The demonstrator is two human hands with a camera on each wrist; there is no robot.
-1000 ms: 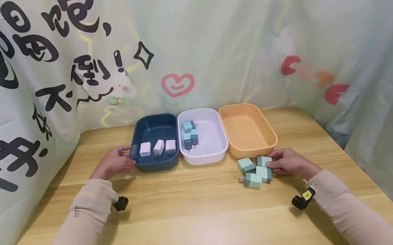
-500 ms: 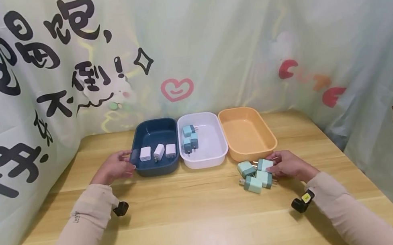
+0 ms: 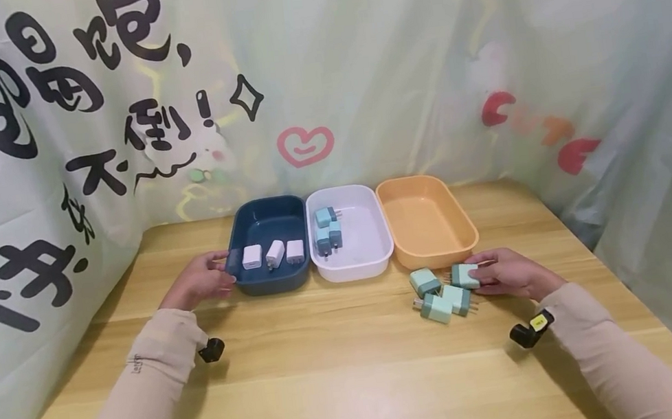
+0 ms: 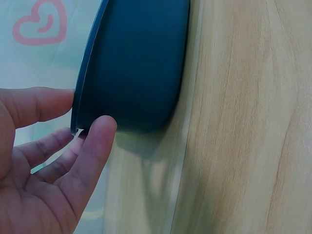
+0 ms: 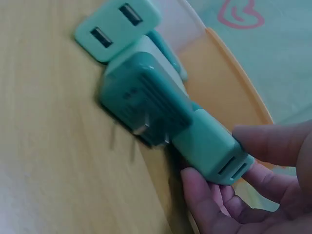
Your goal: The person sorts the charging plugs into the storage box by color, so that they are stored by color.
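Note:
At the left, my left hand (image 3: 197, 280) touches the outer edge of a navy blue tray (image 3: 274, 285) with nearly straight fingers. The left wrist view shows fingertips at the tray's rim (image 4: 83, 68) and one digit in front of its wall. My right hand (image 3: 514, 273) holds a mint-green plug charger (image 5: 209, 146) between thumb and fingers, its USB-slot end facing the palm. This charger (image 3: 465, 276) is just in front of the orange tray (image 3: 438, 258). Three similar chargers (image 3: 436, 308) lie beside it on the table, prongs showing on some.
Three white chargers (image 3: 275, 253) lie in the navy tray. Beside it, a white tray (image 3: 356, 273) holds three blue-green chargers (image 3: 327, 231). The orange tray adjoins it on the right. A printed curtain (image 3: 371, 81) hangs behind the wooden table (image 3: 355, 380).
My right hand has shifted slightly right with the charger, which now stands a little apart from the others. The left hand keeps its place at the navy tray.

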